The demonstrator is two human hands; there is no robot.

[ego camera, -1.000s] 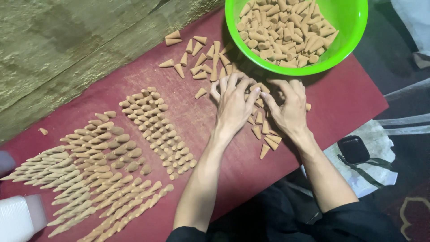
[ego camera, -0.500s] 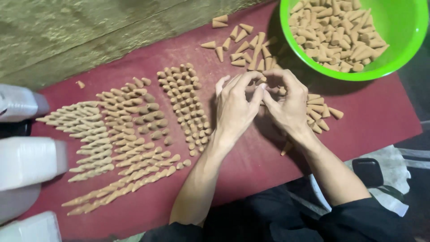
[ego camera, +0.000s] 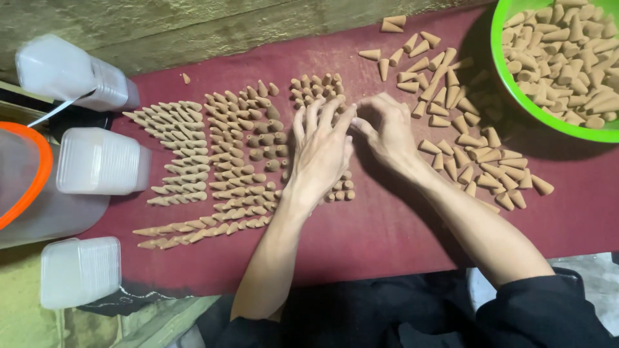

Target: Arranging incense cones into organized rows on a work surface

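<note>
Tan incense cones lie in neat rows (ego camera: 213,161) on a dark red board (ego camera: 387,238). My left hand (ego camera: 322,151) rests flat, fingers spread, over the rightmost column of upright cones (ego camera: 316,87). My right hand (ego camera: 387,132) is beside it with fingers curled, its fingertips meeting those of the left hand. What lies under the two hands is hidden. Loose cones (ego camera: 464,135) are scattered just right of my right hand. A green bowl (ego camera: 509,90) full of cones stands at the top right.
Translucent plastic containers (ego camera: 100,161) and stacked lids (ego camera: 77,267) stand at the board's left end, beside an orange-rimmed tub (ego camera: 29,180) and a spray bottle (ego camera: 71,71). A rough wooden surface (ego camera: 193,26) runs along the far side.
Both hands have moved left, away from the loose pile near the bowl and onto the rightmost column of arranged cones. The view has shifted left, bringing the plastic containers in.
</note>
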